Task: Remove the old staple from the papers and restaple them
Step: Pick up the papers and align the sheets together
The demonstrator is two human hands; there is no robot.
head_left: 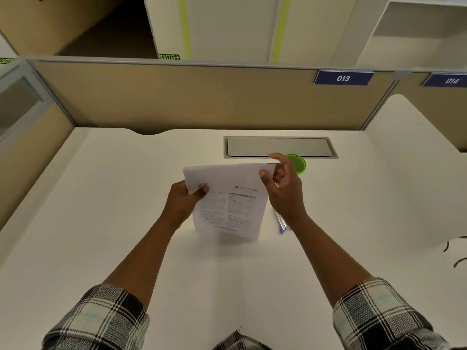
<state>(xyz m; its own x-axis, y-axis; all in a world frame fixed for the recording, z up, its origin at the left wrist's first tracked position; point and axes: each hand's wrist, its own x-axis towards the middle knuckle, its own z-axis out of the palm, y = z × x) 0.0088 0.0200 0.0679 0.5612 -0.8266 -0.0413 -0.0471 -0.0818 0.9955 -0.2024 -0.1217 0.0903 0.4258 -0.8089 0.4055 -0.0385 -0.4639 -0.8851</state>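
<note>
A small stack of printed papers (228, 198) is held up above the white desk (101, 210), its bottom edge close to the desk top. My left hand (183, 202) grips the papers' left edge, thumb on the front near the number 28. My right hand (284, 188) pinches the top right corner between thumb and fingers. The staple itself is too small to make out. A silver and blue tool (281, 222), perhaps a stapler or staple remover, lies on the desk just right of the papers, partly hidden by my right wrist.
A green round lid or container (298, 162) sits behind my right hand, beside a grey cable hatch (278, 146) set into the desk. Tan partition walls (177, 97) close off the back and left. Black cables (457, 258) show at the right edge.
</note>
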